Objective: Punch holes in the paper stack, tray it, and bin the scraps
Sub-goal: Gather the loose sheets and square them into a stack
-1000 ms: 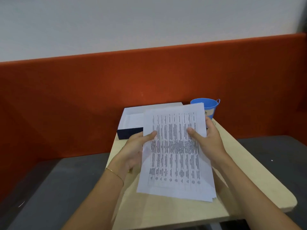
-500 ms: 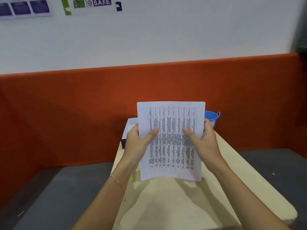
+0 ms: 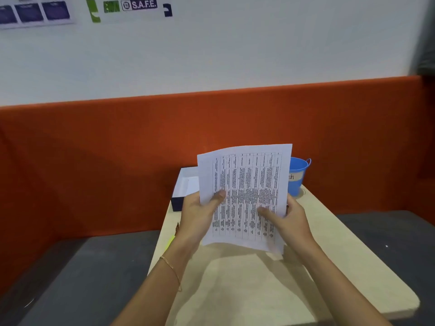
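A stack of printed white paper (image 3: 247, 184) stands upright above the small beige table (image 3: 259, 290), its lower edge just off the surface. My left hand (image 3: 200, 215) grips its left side, thumb across the print. My right hand (image 3: 286, 220) holds the right side the same way. Behind the stack, a white tray with dark blue walls (image 3: 184, 187) sits at the table's far left corner. A blue bucket (image 3: 297, 175) with a white label stands at the far right corner. No hole punch is in view.
A yellow-green marker (image 3: 170, 242) lies by the table's left edge, near a small brown item (image 3: 177, 227). An orange padded partition (image 3: 94, 161) backs the table. Grey bench seating (image 3: 82, 278) lies to both sides.
The stack went from lying tilted on the table to held upright in both hands. The view has tipped upward, so wall signs now show.
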